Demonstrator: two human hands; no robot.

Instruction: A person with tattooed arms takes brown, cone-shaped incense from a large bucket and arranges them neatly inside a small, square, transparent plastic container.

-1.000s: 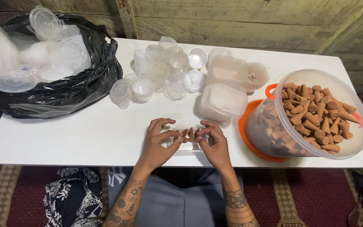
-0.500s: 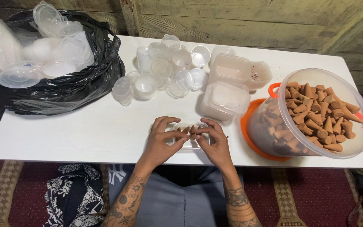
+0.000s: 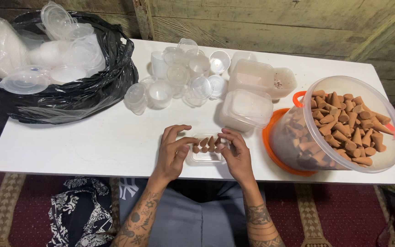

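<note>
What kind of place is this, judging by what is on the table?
Probably a small home packing spot, not a factory. The white table stands before a rough wooden plank wall, a big tub of brown cones lies tipped on its side, and a black bag of clear lids rests beside it.

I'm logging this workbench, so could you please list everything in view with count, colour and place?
small tray: one, clear, table front, between the hands
cones in tray: about five, brown, upright
tub of cones: one, clear with orange handle, tilted, right
lidded boxes: two or three, clear, centre right
small cups: many, clear, centre back
bag: one, black, left, holding clear lids
table: one, white
left hand: fingers at the tray's left side
right hand: fingers at the tray's right side
</note>
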